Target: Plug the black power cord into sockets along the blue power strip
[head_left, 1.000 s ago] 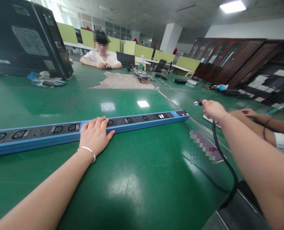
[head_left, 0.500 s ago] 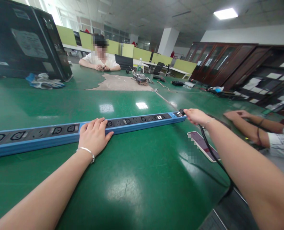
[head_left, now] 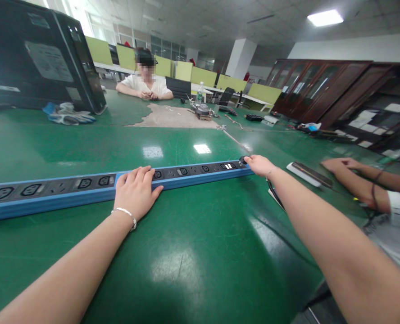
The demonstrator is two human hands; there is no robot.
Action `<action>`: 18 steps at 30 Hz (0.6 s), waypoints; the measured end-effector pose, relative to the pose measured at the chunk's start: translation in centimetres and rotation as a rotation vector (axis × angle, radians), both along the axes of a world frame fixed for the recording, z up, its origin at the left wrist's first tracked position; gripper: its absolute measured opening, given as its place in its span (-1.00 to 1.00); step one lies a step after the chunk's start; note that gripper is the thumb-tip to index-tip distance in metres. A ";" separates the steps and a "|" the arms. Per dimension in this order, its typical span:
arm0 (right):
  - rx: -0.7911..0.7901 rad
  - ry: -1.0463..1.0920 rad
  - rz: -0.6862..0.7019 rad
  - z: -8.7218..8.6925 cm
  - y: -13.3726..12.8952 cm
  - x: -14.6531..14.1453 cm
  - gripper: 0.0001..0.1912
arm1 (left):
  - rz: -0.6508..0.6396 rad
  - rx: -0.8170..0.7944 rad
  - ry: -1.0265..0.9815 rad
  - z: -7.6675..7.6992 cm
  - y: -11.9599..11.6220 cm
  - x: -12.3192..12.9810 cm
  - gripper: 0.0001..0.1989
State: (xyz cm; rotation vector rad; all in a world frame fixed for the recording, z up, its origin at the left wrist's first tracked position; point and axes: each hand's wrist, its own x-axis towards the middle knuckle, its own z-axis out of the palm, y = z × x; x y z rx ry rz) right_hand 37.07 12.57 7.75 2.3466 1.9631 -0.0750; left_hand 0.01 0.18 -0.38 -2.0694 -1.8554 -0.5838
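Note:
A long blue power strip (head_left: 183, 180) with black sockets lies across the green table, running out of view on the left. My left hand (head_left: 134, 189) lies over its middle, fingers across the top and thumb along the near side. At the strip's right end, my right hand (head_left: 259, 165) pinches a black plug (head_left: 243, 160) just over the sockets. Whether the plug touches a socket I cannot tell. Its black cord (head_left: 273, 190) hangs below the wrist and passes behind my forearm. My hand covers the strip's far right tip.
Beyond my right forearm lie a white-and-dark flat device (head_left: 308, 174) and a co-worker's arms (head_left: 362, 173). Gloves (head_left: 68, 114) lie beside a black cabinet-like box (head_left: 41, 58). Another person (head_left: 146, 85) sits across the table, near a bottle (head_left: 199, 92).
My right hand has moved left with the plug, from the strip's end towards its sockets. My forearm now mostly covers the phone, and the flat device has come into sight. My left hand stays put.

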 end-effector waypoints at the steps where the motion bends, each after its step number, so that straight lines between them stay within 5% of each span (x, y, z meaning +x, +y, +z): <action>1: -0.002 -0.028 0.019 -0.1 0.1 -0.1 -0.51 | -0.001 0.000 -0.001 0.0 0.0 0.0 -0.50; 18: 0.013 -0.089 -0.036 -1.8 0.0 -0.8 -0.46 | -0.011 0.005 -0.018 0.0 -0.1 0.0 -0.51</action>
